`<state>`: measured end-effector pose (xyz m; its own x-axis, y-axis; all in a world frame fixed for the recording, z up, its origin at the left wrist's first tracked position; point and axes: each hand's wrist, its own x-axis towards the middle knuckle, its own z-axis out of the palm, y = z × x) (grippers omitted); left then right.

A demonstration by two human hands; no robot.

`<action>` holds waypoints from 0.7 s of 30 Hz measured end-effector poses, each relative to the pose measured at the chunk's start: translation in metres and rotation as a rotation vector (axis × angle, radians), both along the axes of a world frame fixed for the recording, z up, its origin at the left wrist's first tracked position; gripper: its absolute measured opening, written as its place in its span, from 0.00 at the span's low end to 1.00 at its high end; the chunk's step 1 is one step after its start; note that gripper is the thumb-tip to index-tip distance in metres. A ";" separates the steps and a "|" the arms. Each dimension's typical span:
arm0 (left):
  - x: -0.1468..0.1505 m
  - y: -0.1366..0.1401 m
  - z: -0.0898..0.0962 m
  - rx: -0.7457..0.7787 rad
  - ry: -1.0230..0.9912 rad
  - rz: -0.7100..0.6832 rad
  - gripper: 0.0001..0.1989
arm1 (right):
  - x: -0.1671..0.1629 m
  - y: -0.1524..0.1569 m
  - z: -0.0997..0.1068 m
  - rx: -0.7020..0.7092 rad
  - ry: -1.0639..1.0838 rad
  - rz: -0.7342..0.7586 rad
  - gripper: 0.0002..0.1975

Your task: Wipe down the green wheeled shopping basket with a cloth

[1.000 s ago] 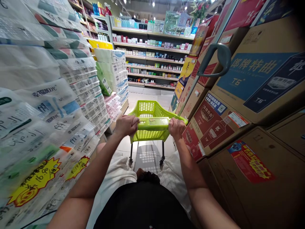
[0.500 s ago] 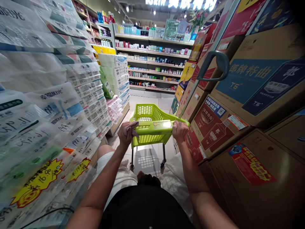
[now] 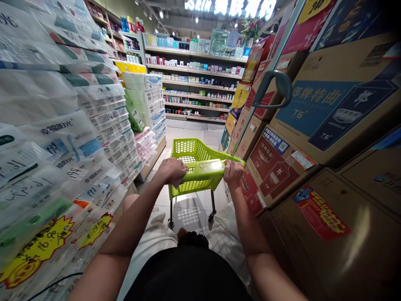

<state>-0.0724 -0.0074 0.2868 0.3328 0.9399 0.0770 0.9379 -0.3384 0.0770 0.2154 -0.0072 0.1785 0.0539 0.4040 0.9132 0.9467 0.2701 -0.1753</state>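
Apparently wipes the lime-green plastic cart handle [image 3: 192,173], clasping pale-purple cloth [image 3: 177,182] in left fingers [image 3: 181,168], gripping with right fingers [image 3: 229,168], likely needing steady bracing.

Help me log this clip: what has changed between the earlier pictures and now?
The lime-green shopping cart has turned slightly leftward, its handle now slanting with the right end farther forward. The left hand, looking loosened half a second ago, is closed over the handle again. The right hand keeps its grip; the stacked T6 cartons and wrapped paper packs stay put.
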 end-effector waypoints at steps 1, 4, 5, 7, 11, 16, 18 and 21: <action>0.007 -0.006 -0.005 0.037 -0.040 0.017 0.21 | 0.002 0.001 0.000 0.010 0.003 0.016 0.18; 0.031 -0.027 -0.022 0.205 -0.174 0.039 0.21 | 0.009 0.006 -0.002 0.013 0.006 0.047 0.17; 0.039 -0.034 -0.028 0.296 -0.222 0.052 0.20 | 0.010 0.008 -0.003 0.008 0.004 0.047 0.17; 0.054 -0.045 -0.044 0.520 -0.338 0.067 0.19 | 0.011 0.011 -0.003 0.001 -0.003 0.039 0.17; 0.062 -0.050 -0.089 0.838 -0.618 -0.031 0.12 | 0.012 0.013 -0.004 0.028 -0.040 0.050 0.18; 0.037 -0.032 -0.159 1.135 -0.928 -0.131 0.09 | 0.017 0.010 -0.009 0.071 -0.058 0.104 0.19; 0.032 -0.026 -0.173 1.230 -1.028 -0.085 0.14 | 0.021 0.010 -0.011 0.078 -0.049 0.132 0.19; 0.038 -0.024 -0.169 1.116 -1.294 0.078 0.23 | 0.025 0.012 -0.012 0.076 -0.033 0.149 0.19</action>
